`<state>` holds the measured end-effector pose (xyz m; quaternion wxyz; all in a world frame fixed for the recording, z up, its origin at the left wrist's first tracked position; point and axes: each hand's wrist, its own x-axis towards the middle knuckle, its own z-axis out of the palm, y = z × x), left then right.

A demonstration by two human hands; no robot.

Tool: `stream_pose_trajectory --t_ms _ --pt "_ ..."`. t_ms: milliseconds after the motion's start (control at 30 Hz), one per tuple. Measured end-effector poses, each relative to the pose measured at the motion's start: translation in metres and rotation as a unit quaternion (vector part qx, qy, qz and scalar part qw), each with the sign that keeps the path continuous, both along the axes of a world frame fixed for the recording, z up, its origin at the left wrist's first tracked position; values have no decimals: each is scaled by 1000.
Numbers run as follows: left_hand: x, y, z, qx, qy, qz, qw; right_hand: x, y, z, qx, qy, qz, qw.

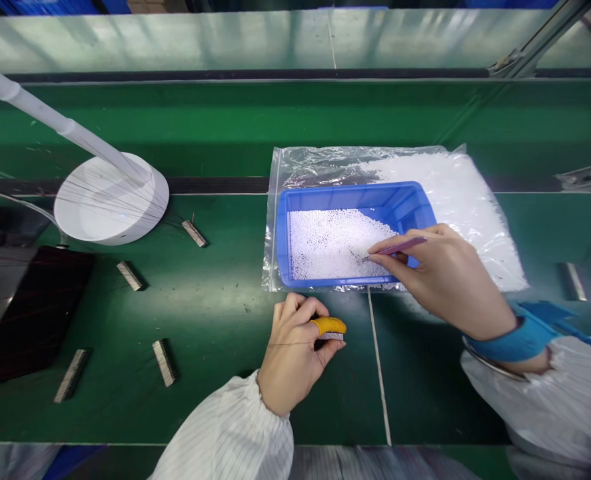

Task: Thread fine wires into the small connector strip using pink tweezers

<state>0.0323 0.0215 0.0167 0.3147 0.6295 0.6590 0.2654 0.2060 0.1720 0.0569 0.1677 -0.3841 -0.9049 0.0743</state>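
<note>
My right hand (425, 267), with a blue band round its wrist, is closed on pink tweezers (402, 246). Their tips reach down into the tiny white beads (325, 243) in a blue plastic bin (355, 197). Just in front of the bin, my left hand (298, 350) pinches a small block (331, 337) between thumb and index finger, which wears a yellow finger cot (330, 325). The block shows a pale face and a dark side; most of it is hidden by the fingers. Under and behind the bin lies a clear bag (450, 180) filled with the same white beads.
On the green table (215, 400) lie several similar blocks, one (164, 363) left of my left hand. A round white lamp base (105, 220) with thin wires draped over it stands at the left. A dark box (35, 313) sits at the left edge. A metallic piece (575, 281) lies far right.
</note>
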Motion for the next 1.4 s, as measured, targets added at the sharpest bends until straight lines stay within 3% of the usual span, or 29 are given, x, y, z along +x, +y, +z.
stream_pose_trajectory --t_ms 200,367,533,767,1400 --pt "0 -1 -2 11 19 -11 1000 5 -21 22 38 46 -8 998" --pt "0 0 0 9 33 -15 999 16 -63 39 -60 138 -23 988" --pt "0 1 0 11 40 -16 999 15 -91 19 -118 159 37 979" --pt "-2 3 0 10 46 -27 999 10 -100 -13 -134 160 26 978" --pt "-2 3 -2 -3 48 -30 998 6 -101 -18 -127 156 34 979"
